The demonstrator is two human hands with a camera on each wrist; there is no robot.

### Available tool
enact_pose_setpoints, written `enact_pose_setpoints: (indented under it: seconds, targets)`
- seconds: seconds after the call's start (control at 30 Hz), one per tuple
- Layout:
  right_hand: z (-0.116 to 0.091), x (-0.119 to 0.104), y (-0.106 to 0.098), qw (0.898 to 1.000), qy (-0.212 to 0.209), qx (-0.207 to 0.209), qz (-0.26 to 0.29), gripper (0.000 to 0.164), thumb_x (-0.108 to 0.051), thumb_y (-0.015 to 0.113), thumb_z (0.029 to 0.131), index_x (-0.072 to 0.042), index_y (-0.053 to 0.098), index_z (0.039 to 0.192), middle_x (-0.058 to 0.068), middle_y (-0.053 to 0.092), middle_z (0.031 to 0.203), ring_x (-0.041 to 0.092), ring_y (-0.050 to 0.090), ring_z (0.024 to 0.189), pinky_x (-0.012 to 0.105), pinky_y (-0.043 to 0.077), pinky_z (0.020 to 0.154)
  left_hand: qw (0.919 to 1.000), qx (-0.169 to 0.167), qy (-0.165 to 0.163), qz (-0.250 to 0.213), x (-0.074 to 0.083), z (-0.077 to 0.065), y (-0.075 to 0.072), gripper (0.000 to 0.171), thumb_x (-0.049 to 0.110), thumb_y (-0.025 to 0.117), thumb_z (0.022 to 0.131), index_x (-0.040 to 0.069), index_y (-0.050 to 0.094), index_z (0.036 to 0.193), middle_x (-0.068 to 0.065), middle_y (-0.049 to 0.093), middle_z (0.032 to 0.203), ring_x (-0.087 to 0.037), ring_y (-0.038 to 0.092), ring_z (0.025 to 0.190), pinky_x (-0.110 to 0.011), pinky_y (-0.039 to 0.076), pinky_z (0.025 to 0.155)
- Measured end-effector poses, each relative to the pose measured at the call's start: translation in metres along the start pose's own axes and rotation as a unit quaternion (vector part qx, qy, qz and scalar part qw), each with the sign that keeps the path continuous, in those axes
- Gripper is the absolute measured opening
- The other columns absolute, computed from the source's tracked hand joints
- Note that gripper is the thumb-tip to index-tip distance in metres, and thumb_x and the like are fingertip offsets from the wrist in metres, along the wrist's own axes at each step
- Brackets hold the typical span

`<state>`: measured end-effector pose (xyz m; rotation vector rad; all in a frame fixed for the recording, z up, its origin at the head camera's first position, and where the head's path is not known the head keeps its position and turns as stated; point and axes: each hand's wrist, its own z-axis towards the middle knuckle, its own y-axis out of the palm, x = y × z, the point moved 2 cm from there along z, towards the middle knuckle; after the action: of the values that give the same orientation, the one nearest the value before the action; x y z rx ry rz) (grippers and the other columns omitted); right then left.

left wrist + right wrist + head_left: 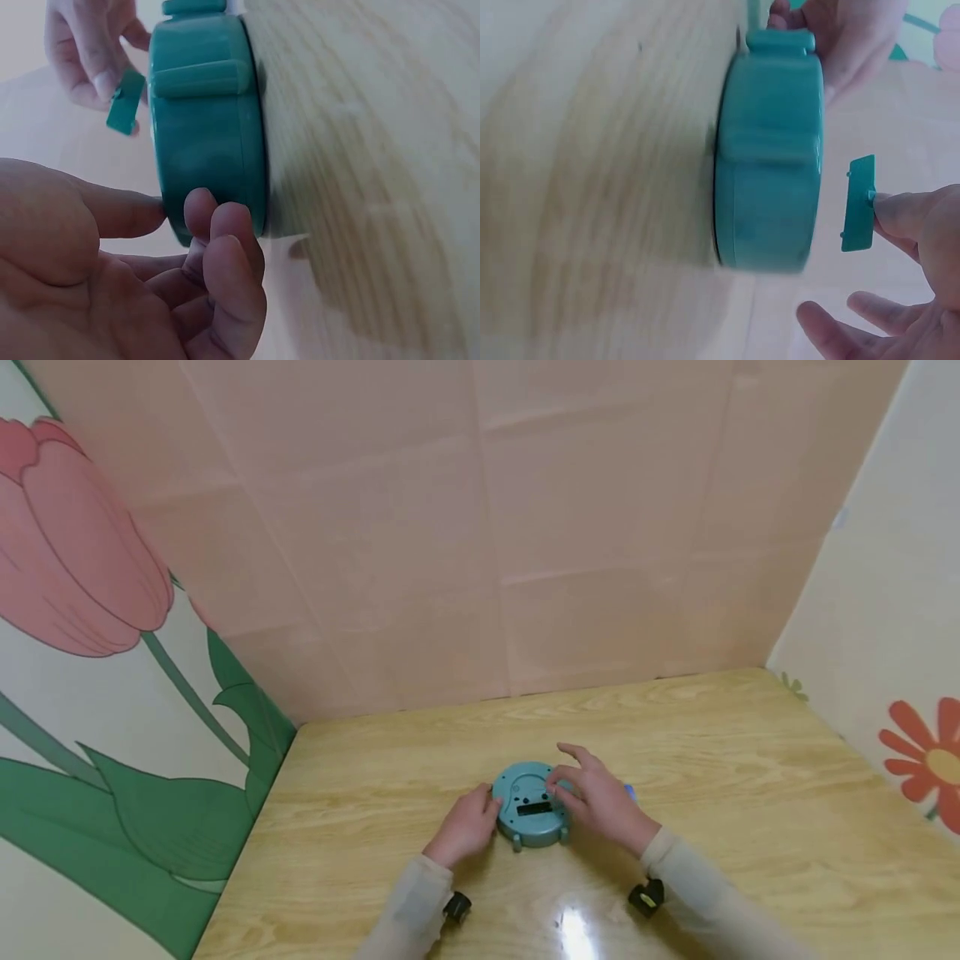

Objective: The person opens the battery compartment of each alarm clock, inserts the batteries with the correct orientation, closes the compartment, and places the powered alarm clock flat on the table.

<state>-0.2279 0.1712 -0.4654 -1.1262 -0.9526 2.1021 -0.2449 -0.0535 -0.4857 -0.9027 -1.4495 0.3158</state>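
A round teal alarm clock point(517, 785) lies on the table with its back up and two stubby feet toward me. A dark rectangular battery slot point(534, 808) shows uncovered in its back. My left hand point(463, 827) grips the clock's left rim, thumb on the upper edge and fingers curled along the side. Above the clock's right part, my right hand point(603, 802) pinches a small teal battery cover point(859, 206) between thumb and forefinger, its other fingers spread. In the right wrist view the cover hangs apart from the clock.
A small blue thing point(630, 792) lies just behind my right hand, mostly hidden. The wooden table point(375, 777) meets a pinkish covered wall point(390, 568) at the back. Painted walls stand on both sides. Each wrist carries a black device point(647, 897).
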Motion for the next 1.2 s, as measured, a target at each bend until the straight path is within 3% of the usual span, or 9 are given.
enact_pose_setpoints:
  seconds: [0.07, 0.2, 0.4, 0.5, 0.8, 1.2]
  targets:
    - [0.000, 0.004, -0.006, 1.000, 0.003, 0.004, -0.004, 0.004, -0.016, 0.070, 0.095, -0.017, 0.073, 0.097, 0.027, 0.046, 0.145, 0.048, 0.051, 0.125, 0.058, 0.051, 0.091, 1.0000, 0.003, 0.003, -0.005, 0.000, 0.000, -0.002, 0.049, 0.026, 0.044, 0.108, -0.008, 0.044, 0.143, -0.024, 0.058, 0.132, -0.034, 0.056, 0.122, -0.054, 0.044, 0.105]
    - [0.000, 0.014, -0.014, 1.000, 0.014, 0.021, -0.017, 0.004, -0.015, 0.070, 0.095, -0.014, 0.074, 0.096, 0.026, 0.053, 0.137, 0.046, 0.053, 0.122, 0.060, 0.049, 0.093, 0.9997, -0.005, -0.001, -0.025, -0.001, 0.000, -0.003, 0.049, 0.025, 0.045, 0.108, -0.008, 0.043, 0.145, -0.015, 0.063, 0.111, -0.026, 0.058, 0.103, -0.049, 0.048, 0.096]
    - [0.000, 0.029, -0.019, 0.998, 0.021, 0.043, -0.049, 0.005, -0.013, 0.070, 0.095, -0.011, 0.074, 0.095, 0.017, 0.061, 0.111, 0.033, 0.056, 0.098, 0.046, 0.051, 0.077, 0.9977, -0.022, -0.007, -0.063, -0.004, -0.001, -0.003, 0.048, 0.024, 0.044, 0.108, -0.006, 0.043, 0.146, -0.007, 0.061, 0.085, -0.017, 0.056, 0.073, -0.035, 0.049, 0.068]
    - [0.000, 0.036, -0.021, 0.997, 0.037, 0.031, -0.060, 0.006, -0.014, 0.070, 0.095, -0.010, 0.074, 0.095, 0.012, 0.061, 0.101, 0.027, 0.054, 0.090, 0.041, 0.049, 0.072, 0.9967, -0.027, -0.005, -0.076, -0.004, -0.002, -0.004, 0.047, 0.023, 0.045, 0.108, -0.005, 0.043, 0.145, -0.008, 0.062, 0.084, -0.016, 0.055, 0.069, -0.031, 0.047, 0.061]
    - [-0.001, 0.046, -0.018, 0.994, 0.087, -0.038, -0.052, 0.005, -0.013, 0.069, 0.095, -0.011, 0.073, 0.096, 0.003, 0.055, 0.088, 0.015, 0.049, 0.075, 0.031, 0.045, 0.064, 0.9954, -0.043, -0.018, -0.083, -0.003, -0.004, -0.005, 0.048, 0.023, 0.046, 0.108, -0.004, 0.041, 0.147, -0.010, 0.063, 0.083, -0.017, 0.056, 0.068, -0.030, 0.049, 0.059]
    - [0.003, 0.059, -0.012, 0.988, 0.115, -0.089, -0.046, 0.006, -0.012, 0.068, 0.095, -0.009, 0.073, 0.095, 0.002, 0.056, 0.083, 0.015, 0.054, 0.073, 0.033, 0.049, 0.064, 0.9929, -0.058, -0.019, -0.102, -0.002, -0.003, -0.004, 0.049, 0.021, 0.045, 0.108, -0.005, 0.039, 0.149, -0.011, 0.065, 0.080, -0.022, 0.060, 0.065, -0.029, 0.050, 0.056]
